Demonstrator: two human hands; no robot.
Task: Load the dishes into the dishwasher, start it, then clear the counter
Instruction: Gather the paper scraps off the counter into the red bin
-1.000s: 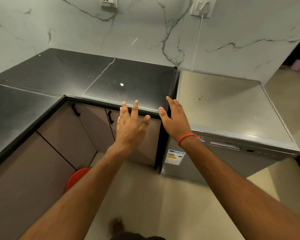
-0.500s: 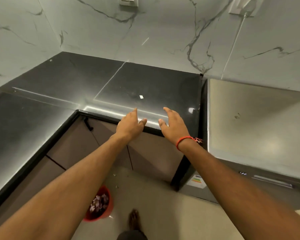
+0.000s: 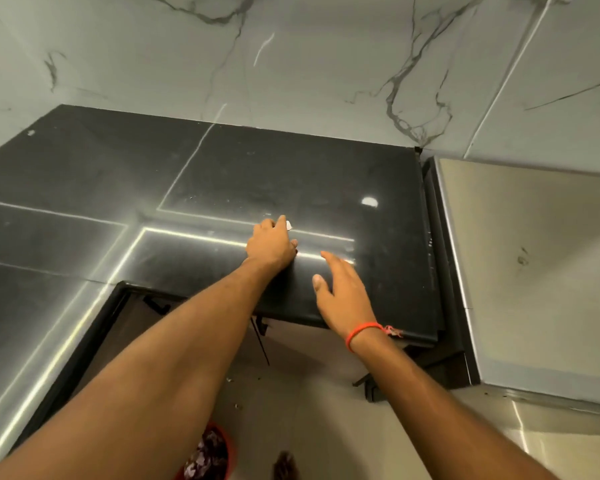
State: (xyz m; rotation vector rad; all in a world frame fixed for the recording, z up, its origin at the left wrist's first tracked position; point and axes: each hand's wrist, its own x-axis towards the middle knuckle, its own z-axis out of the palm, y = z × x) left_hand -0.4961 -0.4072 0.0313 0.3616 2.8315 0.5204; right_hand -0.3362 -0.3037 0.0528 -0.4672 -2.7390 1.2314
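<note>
Counter, black: my left hand has advanced onto it since half a second ago, fingers curled, fingertips at a white scrap. Right hand hovers alongside, fingers straight. Dishwasher lies right of both.

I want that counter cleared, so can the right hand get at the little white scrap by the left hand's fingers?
Probably yes. The right hand hovers open over the black counter, with bare surface between it and the white scrap; only the left hand, already at the scrap, crowds it.
</note>
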